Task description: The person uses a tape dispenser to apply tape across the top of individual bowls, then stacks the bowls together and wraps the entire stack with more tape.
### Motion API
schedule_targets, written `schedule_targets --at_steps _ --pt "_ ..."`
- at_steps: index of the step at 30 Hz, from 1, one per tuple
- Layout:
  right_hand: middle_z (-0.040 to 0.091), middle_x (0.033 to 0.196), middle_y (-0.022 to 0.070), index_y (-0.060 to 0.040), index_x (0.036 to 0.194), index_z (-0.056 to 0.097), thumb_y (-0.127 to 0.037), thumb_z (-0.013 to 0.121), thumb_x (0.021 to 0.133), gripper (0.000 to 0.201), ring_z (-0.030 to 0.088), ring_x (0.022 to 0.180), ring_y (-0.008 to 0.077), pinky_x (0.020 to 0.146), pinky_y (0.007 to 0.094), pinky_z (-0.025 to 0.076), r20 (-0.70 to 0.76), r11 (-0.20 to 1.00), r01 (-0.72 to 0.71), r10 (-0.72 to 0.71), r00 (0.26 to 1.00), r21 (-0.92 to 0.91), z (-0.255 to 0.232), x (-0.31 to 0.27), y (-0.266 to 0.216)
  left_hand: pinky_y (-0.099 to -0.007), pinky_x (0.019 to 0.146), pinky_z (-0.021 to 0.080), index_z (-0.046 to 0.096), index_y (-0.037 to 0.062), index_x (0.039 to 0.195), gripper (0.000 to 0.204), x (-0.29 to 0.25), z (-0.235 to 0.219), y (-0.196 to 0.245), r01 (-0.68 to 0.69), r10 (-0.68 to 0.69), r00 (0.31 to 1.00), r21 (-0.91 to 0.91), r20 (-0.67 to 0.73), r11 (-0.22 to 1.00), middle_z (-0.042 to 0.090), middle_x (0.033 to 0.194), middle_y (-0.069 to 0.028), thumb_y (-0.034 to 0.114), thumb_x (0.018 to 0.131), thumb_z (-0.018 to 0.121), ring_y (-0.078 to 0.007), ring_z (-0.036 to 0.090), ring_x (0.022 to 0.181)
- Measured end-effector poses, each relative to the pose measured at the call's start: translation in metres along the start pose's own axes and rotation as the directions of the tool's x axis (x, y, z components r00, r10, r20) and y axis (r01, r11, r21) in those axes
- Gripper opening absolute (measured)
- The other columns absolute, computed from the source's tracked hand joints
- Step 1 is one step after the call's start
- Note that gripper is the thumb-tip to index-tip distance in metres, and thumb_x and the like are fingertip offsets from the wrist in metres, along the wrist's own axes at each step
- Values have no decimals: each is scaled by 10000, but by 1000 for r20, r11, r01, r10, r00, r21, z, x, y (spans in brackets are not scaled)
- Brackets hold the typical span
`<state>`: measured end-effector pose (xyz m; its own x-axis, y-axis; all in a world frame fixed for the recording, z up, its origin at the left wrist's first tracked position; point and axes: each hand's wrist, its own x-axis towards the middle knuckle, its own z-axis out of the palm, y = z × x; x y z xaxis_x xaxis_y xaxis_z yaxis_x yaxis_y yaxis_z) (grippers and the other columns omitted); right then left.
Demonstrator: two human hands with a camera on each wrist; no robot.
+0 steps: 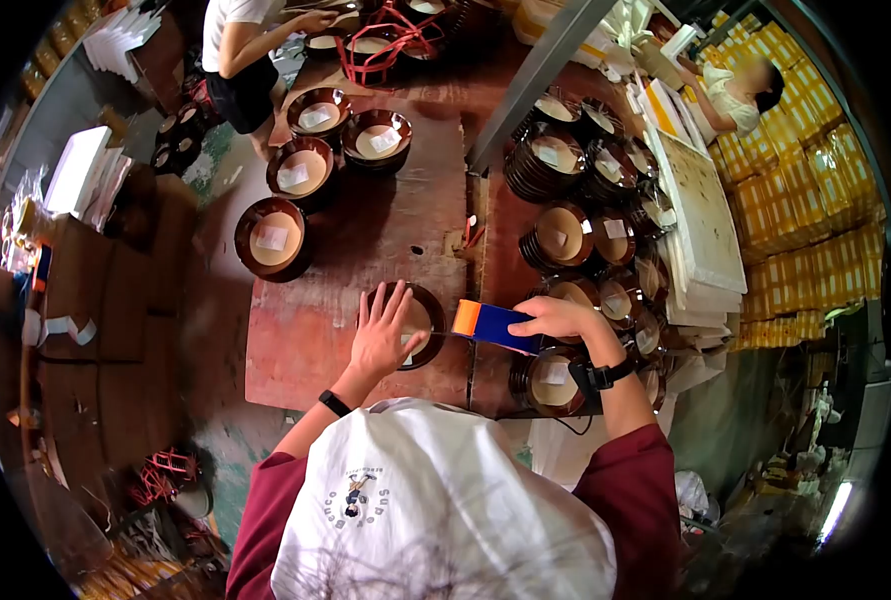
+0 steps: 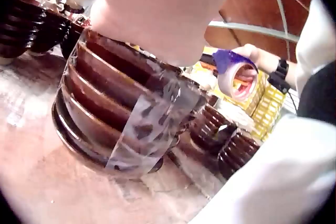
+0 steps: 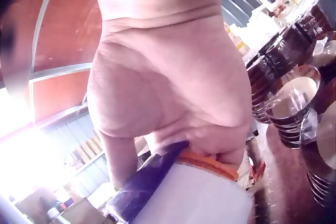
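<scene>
A stack of brown glazed bowls (image 2: 100, 92) stands on the reddish table, with a strip of clear tape (image 2: 139, 129) running down its side. My left hand (image 1: 380, 335) rests over the top of this stack, fingers spread. To its right, my right hand (image 1: 560, 320) grips a blue and orange tape dispenser (image 1: 500, 327), held beside the bowls. In the right wrist view the fingers curl round the dispenser (image 3: 152, 187); its far end is cut off by the frame.
Stacked bowls (image 1: 300, 175) stand at the table's back left, and many more (image 1: 570, 235) crowd its right side. A grey metal post (image 1: 540, 85) rises behind. Red strapping (image 1: 380, 50) lies at the far end. Two other people are beyond the table.
</scene>
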<state>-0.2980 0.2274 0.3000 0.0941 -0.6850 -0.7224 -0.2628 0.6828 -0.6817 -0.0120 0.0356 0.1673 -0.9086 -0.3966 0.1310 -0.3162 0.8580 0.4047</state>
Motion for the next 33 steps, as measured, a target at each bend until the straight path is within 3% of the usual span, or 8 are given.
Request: schedule_targets --at_steps 3,4,6,7,10,20,29,33 --pt "710 902 56 28 1044 674 -270 637 1012 301 661 790 111 757 292 536 55 996 23 -28 998 92 3 7 4 -601 1235 125 346 7 1552 1039 -1 -6 0 -55 48 994 67 96 996 292 1644 -147 743 851 566 -407 190 1530" --pt "708 909 72 40 1057 664 -319 639 1006 363 653 806 128 756 309 528 34 999 -27 26 999 35 6 6 0 -605 1235 122 343 6 1553 1063 -3 -12 2 -64 54 992 79 118 995 281 1648 -153 756 836 573 -409 183 1532" --pt "704 903 84 43 1026 664 -382 651 984 426 660 825 162 761 331 521 -30 987 26 -31 999 -157 6 16 14 -632 1227 104 322 1 1562 1150 -9 -12 3 -73 54 984 111 170 991 230 1661 -178 799 780 592 -425 151 1539" --pt "702 899 91 44 1011 664 -413 657 973 458 664 834 178 763 342 518 -60 967 47 -64 996 -252 5 20 19 -634 1226 98 313 -2 1565 1156 -14 -11 4 -95 66 978 142 197 985 221 1664 -182 793 777 602 -427 142 1542" --pt "705 909 112 50 1037 665 -454 659 956 511 652 852 203 774 368 507 -68 977 51 -66 995 -207 11 20 27 -649 1222 83 290 -6 1574 1160 -24 -13 12 -128 73 961 193 267 973 196 1673 -183 737 767 666 -409 113 1555" --pt "712 934 166 47 1075 666 -426 664 952 489 661 839 243 774 381 513 -181 971 58 -101 978 -230 28 19 45 -705 1193 100 328 24 1568 1087 -25 2 10 -66 37 983 160 181 985 240 1665 -144 592 749 760 -413 153 1543" --pt "712 932 184 45 1067 666 -422 654 958 479 671 841 274 779 394 518 -245 975 67 -119 962 -210 36 18 49 -751 1166 86 328 25 1569 1100 -25 3 11 -69 31 981 191 193 979 218 1673 -139 583 733 772 -472 135 1529" --pt "712 935 167 43 1079 666 -414 655 963 472 659 838 253 788 379 517 -187 975 73 -113 976 -209 32 21 56 -746 1167 106 334 30 1569 1099 -24 3 9 -80 37 978 201 206 976 223 1673 -132 563 720 786 -468 142 1528"
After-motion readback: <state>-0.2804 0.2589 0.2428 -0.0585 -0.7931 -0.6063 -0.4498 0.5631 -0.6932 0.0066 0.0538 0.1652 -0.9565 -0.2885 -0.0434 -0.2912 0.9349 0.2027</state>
